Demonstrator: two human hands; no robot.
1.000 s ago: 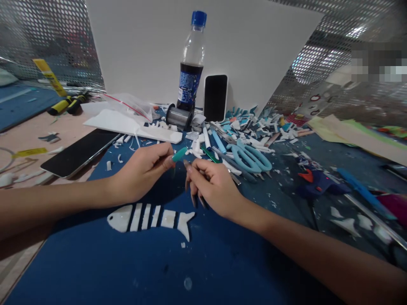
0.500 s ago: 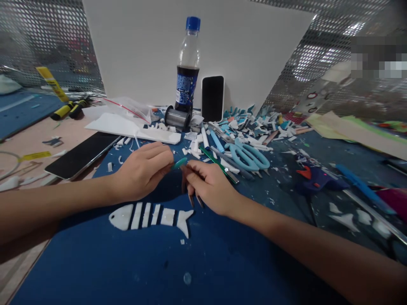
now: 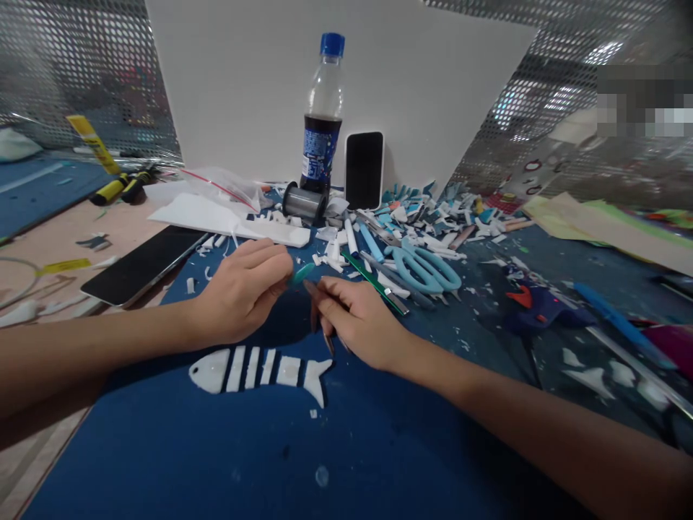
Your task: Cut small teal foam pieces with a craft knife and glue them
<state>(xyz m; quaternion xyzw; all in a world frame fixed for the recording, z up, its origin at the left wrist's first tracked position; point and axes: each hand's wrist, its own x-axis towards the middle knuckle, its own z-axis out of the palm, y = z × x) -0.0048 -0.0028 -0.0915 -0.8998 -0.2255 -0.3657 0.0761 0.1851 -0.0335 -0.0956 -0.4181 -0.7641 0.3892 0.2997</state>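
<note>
Writing sits in front of me, but I can't read a word of it.
Pale print and a white patch show on the blue label (image 3: 320, 148) of my bottle (image 3: 325, 94), too small to make out; the marks on the yellow stick (image 3: 93, 144) and yellow tag (image 3: 63, 266) to my left are too blurred.

Craft workspace, seemingly, scissors (image 3: 423, 269), scraps (image 3: 433, 219)

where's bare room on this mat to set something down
Mostly bare: blue mat nearer than the white fish pieces, left of the right forearm, bar a small scrap and round spot. Crowded: beyond the right hand, with scissors and heaped offcuts.
</note>
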